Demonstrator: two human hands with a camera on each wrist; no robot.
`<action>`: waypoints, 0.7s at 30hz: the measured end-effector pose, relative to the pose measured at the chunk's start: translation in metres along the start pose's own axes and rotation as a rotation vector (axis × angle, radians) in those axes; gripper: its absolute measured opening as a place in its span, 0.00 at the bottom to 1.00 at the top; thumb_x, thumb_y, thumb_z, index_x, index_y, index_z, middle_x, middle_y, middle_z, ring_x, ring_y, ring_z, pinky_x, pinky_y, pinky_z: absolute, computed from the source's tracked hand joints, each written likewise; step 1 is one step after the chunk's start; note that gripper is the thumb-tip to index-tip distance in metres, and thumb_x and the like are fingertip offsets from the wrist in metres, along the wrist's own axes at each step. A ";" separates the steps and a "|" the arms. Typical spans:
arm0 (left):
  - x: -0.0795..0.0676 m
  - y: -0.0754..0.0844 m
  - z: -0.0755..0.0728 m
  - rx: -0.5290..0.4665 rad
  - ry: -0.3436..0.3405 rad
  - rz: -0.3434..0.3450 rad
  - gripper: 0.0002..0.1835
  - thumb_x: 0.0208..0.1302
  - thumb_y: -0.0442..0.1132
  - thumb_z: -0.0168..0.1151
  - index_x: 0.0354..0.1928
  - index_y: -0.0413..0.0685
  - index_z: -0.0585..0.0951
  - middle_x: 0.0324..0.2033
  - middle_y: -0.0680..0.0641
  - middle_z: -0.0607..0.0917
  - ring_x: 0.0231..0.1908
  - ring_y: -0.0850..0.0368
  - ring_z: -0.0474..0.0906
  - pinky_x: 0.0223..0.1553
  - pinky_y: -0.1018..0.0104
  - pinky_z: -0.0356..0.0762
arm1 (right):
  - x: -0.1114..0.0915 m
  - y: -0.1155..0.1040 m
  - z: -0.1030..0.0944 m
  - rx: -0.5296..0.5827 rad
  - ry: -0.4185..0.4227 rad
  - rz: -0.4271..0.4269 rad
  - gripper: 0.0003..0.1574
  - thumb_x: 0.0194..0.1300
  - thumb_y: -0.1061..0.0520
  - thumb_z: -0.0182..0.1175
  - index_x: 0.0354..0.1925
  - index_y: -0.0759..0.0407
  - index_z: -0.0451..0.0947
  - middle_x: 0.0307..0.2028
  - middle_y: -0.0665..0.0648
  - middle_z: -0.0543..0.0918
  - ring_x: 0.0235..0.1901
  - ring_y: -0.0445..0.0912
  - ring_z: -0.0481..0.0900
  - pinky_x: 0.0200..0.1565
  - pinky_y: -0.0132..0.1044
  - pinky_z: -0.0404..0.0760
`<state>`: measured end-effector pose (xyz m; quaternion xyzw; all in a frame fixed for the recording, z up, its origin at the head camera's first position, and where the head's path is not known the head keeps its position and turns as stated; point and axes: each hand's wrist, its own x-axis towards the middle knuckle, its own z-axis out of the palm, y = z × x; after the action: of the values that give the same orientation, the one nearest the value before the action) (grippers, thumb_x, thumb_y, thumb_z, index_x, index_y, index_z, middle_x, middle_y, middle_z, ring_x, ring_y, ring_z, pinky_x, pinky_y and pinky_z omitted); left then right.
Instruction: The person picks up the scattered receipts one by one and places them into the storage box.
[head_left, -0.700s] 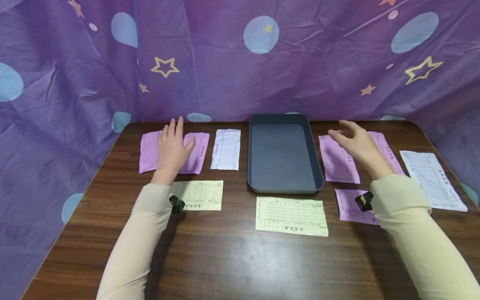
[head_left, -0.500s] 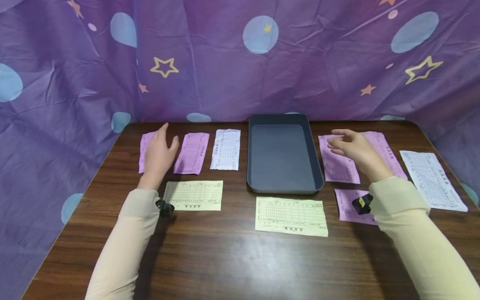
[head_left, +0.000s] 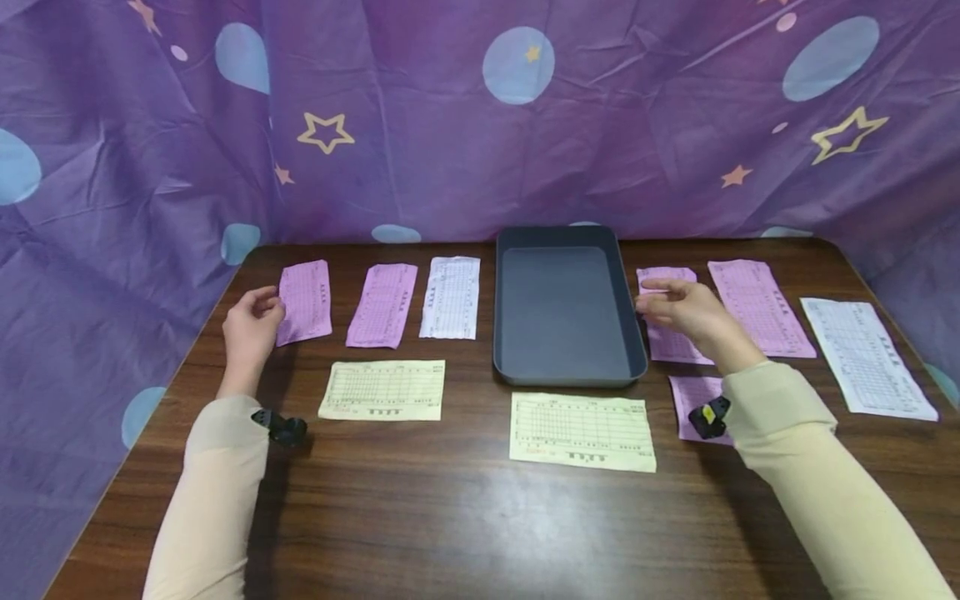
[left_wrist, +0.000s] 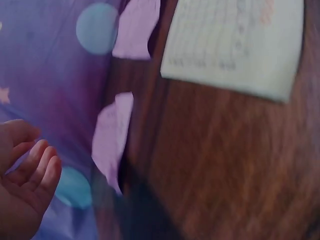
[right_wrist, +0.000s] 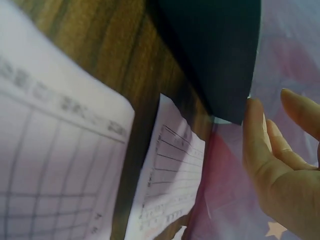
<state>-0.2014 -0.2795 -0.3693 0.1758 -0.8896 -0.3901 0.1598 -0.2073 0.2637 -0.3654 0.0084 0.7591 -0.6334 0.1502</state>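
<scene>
My left hand [head_left: 251, 329] is at the left edge of the leftmost pink printed slip [head_left: 304, 308], fingers loosely bent. Its fingers [left_wrist: 45, 172] hold nothing in the left wrist view, where a creased pink slip [left_wrist: 112, 137] lies beyond them. Over a pink slip [head_left: 671, 348] right of the dark grey tray [head_left: 566, 312], my right hand [head_left: 693, 319] hovers with relaxed fingers. Those fingertips come right beside the tray's side in the head view. From the right wrist, the hand [right_wrist: 280, 170] shows nothing between thumb and fingers.
Between left hand and tray lie another pink slip [head_left: 382, 306] and a white one [head_left: 451, 297]. Two yellow slips [head_left: 382, 390] lie nearer. Right of the tray are more pink slips [head_left: 761, 308] and a white slip [head_left: 870, 358]. A purple curtain [head_left: 420, 150] hangs behind the table [head_left: 480, 533].
My left hand has moved left and nearer, off the pink slips, its fingers bending. The right hand has shifted slightly left toward the tray. The slips stay in place.
</scene>
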 end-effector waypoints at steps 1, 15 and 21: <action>0.000 -0.004 -0.002 -0.007 -0.010 -0.020 0.20 0.63 0.34 0.54 0.57 0.38 0.77 0.50 0.34 0.83 0.25 0.87 0.63 0.33 0.88 0.63 | 0.000 0.001 0.001 -0.012 -0.003 0.006 0.34 0.69 0.63 0.52 0.66 0.78 0.52 0.27 0.32 0.82 0.32 0.26 0.79 0.40 0.18 0.81; 0.003 -0.032 -0.006 -0.058 -0.154 -0.195 0.26 0.63 0.31 0.58 0.63 0.33 0.70 0.57 0.30 0.76 0.23 0.84 0.63 0.29 0.90 0.66 | -0.002 0.006 0.010 -0.082 0.007 0.061 0.39 0.68 0.64 0.53 0.68 0.79 0.49 0.28 0.28 0.78 0.32 0.22 0.76 0.39 0.16 0.79; 0.003 -0.038 -0.004 0.024 -0.171 -0.205 0.28 0.62 0.35 0.60 0.62 0.30 0.70 0.57 0.29 0.77 0.23 0.83 0.62 0.31 0.87 0.63 | -0.004 0.010 0.013 -0.108 -0.001 0.064 0.38 0.67 0.65 0.53 0.68 0.78 0.50 0.29 0.29 0.77 0.32 0.22 0.76 0.39 0.16 0.79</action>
<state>-0.1953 -0.3076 -0.3949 0.2336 -0.8821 -0.4071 0.0406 -0.1989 0.2541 -0.3761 0.0243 0.7913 -0.5865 0.1711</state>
